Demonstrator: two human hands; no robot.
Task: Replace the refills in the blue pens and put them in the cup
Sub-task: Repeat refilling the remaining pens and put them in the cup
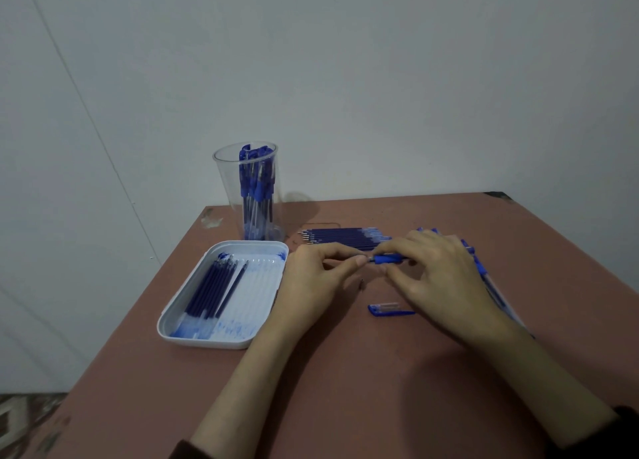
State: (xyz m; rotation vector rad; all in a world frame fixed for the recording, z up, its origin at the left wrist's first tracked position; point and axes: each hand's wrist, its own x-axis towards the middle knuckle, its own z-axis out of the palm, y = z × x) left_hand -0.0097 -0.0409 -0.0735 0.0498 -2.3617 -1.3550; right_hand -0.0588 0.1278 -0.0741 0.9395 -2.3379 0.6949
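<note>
Both hands work over the middle of the reddish-brown table (345,389): the left hand (316,282) pinches one end of a blue pen with a rubber grip (389,259) between thumb and forefinger, and the right hand (446,282) curls its fingers round the grip, pen level just above the tabletop. Nearer me a loose blue-and-clear pen cap (389,309) lies flat; beyond the hands is a row of dark blue refills (342,239), with more uncapped blue pens (482,272) partly hidden under the right hand. To the left, an ink-smeared white rectangular plastic tray (204,343) holds several used-looking refills (211,292); behind it a tall clear plastic cup (228,189) has capped blue pens (256,182) standing in it.
</note>
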